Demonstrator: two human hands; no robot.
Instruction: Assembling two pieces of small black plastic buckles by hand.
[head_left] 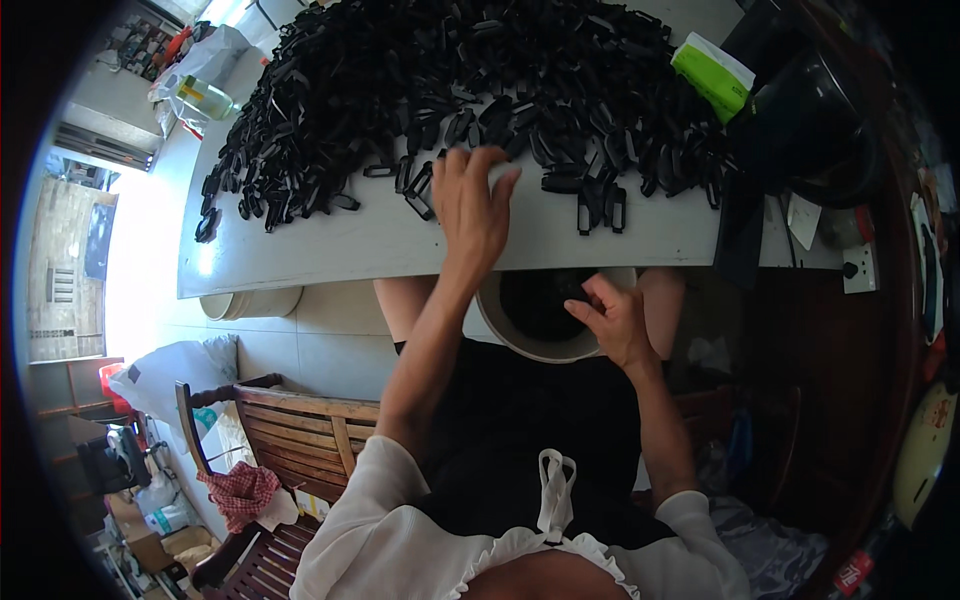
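Note:
A large heap of small black plastic pieces (350,90), several of them frame-shaped with a slot, covers much of the light-coloured table (340,255). My left hand (472,205) hovers at the heap's near edge. Its thumb stands apart from the fingers, slightly blurred, and nothing shows in its grasp. Below the table edge, my right hand (615,318) is above a pale bucket (545,350) between my knees. Thumb and index finger pinch a black plastic piece (572,288), dark against the bucket's dark contents, so its shape is hard to make out.
A green-and-white packet (712,75) lies at the heap's right, beside a black container (810,120). Toward the far left is a clear bottle (205,98). A wooden slatted chair (300,430) with a red checked cloth (242,495) stands at my left. Another pale bucket (250,303) sits under the table.

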